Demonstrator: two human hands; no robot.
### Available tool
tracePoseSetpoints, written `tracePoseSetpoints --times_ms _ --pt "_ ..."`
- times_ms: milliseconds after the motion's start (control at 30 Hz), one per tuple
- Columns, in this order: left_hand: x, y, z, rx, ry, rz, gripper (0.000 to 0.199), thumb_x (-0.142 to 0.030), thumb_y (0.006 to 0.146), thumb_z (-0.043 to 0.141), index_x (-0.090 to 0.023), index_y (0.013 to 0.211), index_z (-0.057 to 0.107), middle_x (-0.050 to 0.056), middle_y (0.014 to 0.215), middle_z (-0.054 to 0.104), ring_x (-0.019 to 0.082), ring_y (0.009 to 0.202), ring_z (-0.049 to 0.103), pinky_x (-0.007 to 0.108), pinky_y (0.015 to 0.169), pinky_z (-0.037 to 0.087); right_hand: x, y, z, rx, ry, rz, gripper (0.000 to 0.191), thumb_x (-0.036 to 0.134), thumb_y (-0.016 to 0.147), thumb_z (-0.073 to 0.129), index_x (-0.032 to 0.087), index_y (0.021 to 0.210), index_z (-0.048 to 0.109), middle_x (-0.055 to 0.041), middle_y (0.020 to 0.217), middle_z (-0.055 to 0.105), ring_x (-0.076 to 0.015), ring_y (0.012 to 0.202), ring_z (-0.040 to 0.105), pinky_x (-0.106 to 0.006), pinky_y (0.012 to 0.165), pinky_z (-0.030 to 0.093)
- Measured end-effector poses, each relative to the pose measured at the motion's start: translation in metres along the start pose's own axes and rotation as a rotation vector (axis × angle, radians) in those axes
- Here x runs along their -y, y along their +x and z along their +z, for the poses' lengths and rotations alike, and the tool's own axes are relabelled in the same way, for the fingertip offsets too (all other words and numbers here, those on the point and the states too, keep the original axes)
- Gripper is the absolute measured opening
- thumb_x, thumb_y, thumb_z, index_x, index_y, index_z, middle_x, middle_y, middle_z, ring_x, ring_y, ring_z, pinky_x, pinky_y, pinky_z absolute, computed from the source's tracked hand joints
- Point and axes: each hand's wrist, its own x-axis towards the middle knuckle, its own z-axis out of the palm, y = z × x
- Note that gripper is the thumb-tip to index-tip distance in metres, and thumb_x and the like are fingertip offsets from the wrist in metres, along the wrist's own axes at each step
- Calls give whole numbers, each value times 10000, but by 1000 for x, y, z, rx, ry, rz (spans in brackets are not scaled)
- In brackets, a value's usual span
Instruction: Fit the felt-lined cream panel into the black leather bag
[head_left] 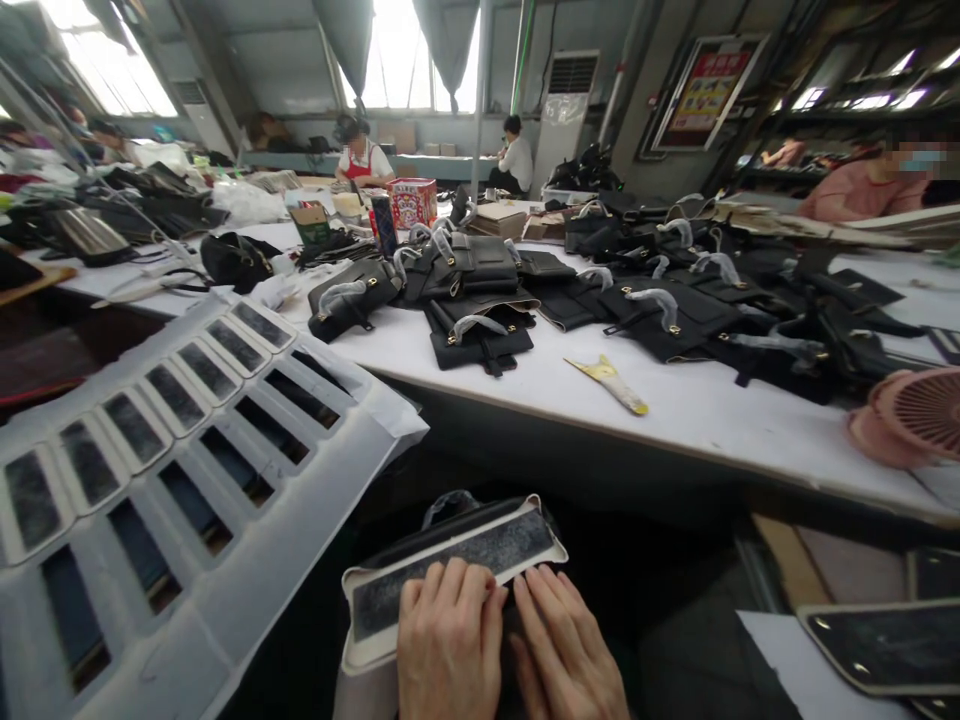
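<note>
An unfinished black bag (442, 532) lies on its side low in front of me, with a long pale-rimmed panel (472, 553) facing up. The panel has a dark, mottled middle and raised corners. My left hand (450, 635) is closed over its near edge, fingers bent and bunched together. Just to the right, my right hand (566, 640) presses on the same near edge near the right corner, its fingers held together. The thumbs and whatever is gripped beneath the fingers are mostly hidden.
On my left, a white slotted board (322, 520) carries a row of similar panels (180, 385). Ahead, a white table (517, 395) holds many black bags (480, 335) and a yellow-tipped tool (611, 383). A pink fan (911, 415) and dark panels (885, 645) are at right. Co-workers sit farther back.
</note>
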Motion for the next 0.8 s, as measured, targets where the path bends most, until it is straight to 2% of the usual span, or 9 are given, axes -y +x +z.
tracePoseSetpoints --times_ms 133,267,433,533,733,800 --pt "5 -5 -4 -63 -44 -49 230 -141 924 472 -236 750 589 -8 747 613 206 750 514 368 732 271 6 4 6 -50 9 -9 265 110 922 486 44 1072 694 -156 1057 731 -269 1062 672 -391 917 550" --pt "12 -10 -6 -69 -58 -82 236 -156 928 464 -229 744 592 2 754 612 207 753 514 373 745 277 11 6 11 -56 27 -41 256 130 906 514 65 1070 700 -138 1028 741 -267 1021 694 -374 874 593" --pt "20 -15 -11 -69 -52 -71 198 -157 907 502 -229 740 582 -10 738 609 201 740 519 376 754 279 17 3 18 -59 88 -54 357 137 925 484 115 1238 655 -99 1038 748 -248 999 712 -356 897 609" --pt "23 -20 -14 -128 -71 -132 211 -156 900 492 -227 718 573 -11 719 608 199 726 516 382 757 288 21 4 19 -43 90 -91 379 159 948 471 138 1291 632 -83 1028 754 -238 971 722 -348 895 615" --pt "24 -23 -17 -218 -102 -178 219 -170 888 497 -227 693 577 -15 694 605 189 714 521 395 805 305 28 9 21 15 132 -166 376 105 951 441 138 1257 658 -74 1028 759 -216 976 722 -311 918 604" --pt "26 -25 -20 -285 -117 -175 218 -169 893 502 -232 700 581 -24 694 611 180 715 540 402 832 315 31 10 23 6 158 -168 361 108 954 453 133 1245 666 -77 1036 757 -216 985 719 -307 931 596"
